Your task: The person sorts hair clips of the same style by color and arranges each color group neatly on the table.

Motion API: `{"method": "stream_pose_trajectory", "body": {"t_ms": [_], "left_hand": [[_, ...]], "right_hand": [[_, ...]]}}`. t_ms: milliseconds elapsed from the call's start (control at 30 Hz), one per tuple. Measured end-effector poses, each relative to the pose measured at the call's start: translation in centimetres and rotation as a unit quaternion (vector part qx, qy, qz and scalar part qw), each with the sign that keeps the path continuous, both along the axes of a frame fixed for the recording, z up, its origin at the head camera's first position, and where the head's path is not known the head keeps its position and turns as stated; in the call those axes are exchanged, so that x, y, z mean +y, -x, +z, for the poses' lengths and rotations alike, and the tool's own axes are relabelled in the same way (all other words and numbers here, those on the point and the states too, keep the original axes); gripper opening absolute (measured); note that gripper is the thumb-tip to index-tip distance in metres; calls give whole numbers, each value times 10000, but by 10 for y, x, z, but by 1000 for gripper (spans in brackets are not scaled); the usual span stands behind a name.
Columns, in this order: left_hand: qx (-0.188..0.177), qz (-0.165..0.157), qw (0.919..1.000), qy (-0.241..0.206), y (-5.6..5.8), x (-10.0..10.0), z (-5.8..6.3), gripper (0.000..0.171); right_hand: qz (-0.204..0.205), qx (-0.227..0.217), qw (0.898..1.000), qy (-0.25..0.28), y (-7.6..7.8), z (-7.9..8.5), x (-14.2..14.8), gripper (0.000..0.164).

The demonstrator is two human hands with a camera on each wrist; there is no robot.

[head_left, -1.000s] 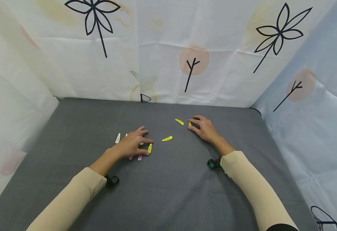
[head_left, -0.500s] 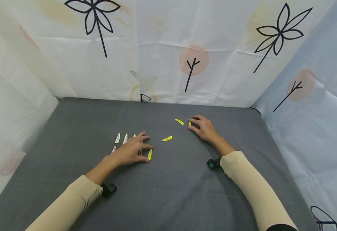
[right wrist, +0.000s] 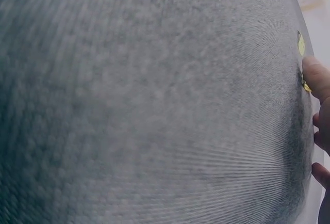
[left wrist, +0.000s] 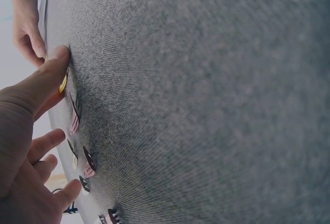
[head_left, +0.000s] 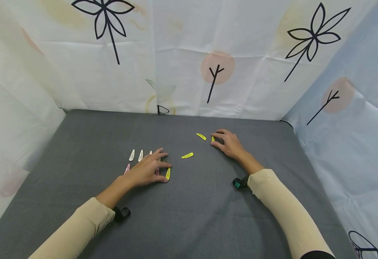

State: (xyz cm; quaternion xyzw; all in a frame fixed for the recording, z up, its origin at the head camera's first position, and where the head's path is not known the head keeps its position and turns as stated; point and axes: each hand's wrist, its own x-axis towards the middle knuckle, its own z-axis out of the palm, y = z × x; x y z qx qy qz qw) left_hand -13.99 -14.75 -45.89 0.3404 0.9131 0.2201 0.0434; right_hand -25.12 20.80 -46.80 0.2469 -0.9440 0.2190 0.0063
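My left hand [head_left: 144, 170] pinches a yellow snap hair clip [head_left: 167, 173] between thumb and index finger, low over the grey cloth. In the left wrist view part of that yellow clip [left wrist: 63, 83] shows behind the thumb. The other fingers spread over white and pink hair clips and partly hide them. Farther right, my right hand [head_left: 229, 144] holds another yellow hair clip [head_left: 213, 139] at its thumb and index fingertips. In the right wrist view this yellow clip [right wrist: 307, 86] is mostly covered by the thumb.
Two loose yellow clips, one nearer [head_left: 187, 155] and one farther back [head_left: 201, 136], lie between the hands. White clips [head_left: 132, 155] form a row left of my left hand, with a pink clip [head_left: 127, 168] below. A patterned curtain [head_left: 182, 72] borders the grey table [head_left: 202, 223].
My left hand has moved slightly toward me with the yellow hair clip, uncovering white clips and a pink one. Over the last half second it stays put. The right hand keeps its place.
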Motion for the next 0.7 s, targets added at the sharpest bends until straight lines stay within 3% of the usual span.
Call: {"method": "stream_pose_trajectory", "body": {"t_ms": [300, 533, 700], "left_hand": [[38, -20, 10000, -46, 1, 0, -1, 52], [-37, 48, 10000, -43, 2, 0, -1, 51], [-30, 37, 10000, -68, 2, 1, -1, 51]], "right_hand": [[49, -78, 9999, 119, 2, 3, 2, 47], [105, -430, 9989, -161, 4, 8, 4, 60], [186, -516, 9982, -260, 4, 12, 5, 59]]}}
